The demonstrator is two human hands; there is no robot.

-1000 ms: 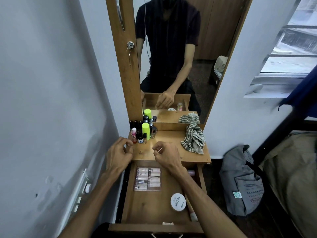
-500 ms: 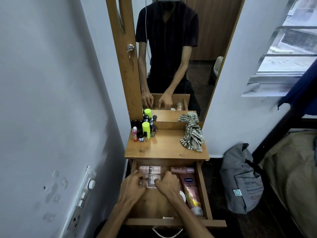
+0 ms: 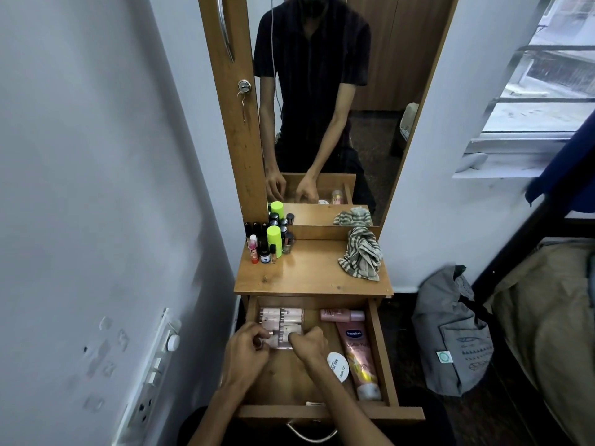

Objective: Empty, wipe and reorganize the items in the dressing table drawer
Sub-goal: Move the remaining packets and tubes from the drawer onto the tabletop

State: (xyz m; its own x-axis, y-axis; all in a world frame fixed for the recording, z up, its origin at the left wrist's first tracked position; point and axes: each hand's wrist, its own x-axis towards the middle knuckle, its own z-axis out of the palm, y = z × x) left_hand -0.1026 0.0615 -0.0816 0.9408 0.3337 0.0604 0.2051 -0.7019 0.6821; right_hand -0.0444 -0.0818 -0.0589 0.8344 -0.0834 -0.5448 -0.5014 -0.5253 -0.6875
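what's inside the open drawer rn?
In the drawer: clear pack of pink tubes, gripped by left hand and right hand; pink bottle; Vaseline tube; white round lid. Arms hide the front floor.

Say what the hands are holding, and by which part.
Both hands, left hand and right hand, grip the clear sachet pack at its near edge.

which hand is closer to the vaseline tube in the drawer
Right. The right hand sits mid-drawer on the clear packet, just left of the Vaseline tube. The left hand is farther away, at the packet's left end.
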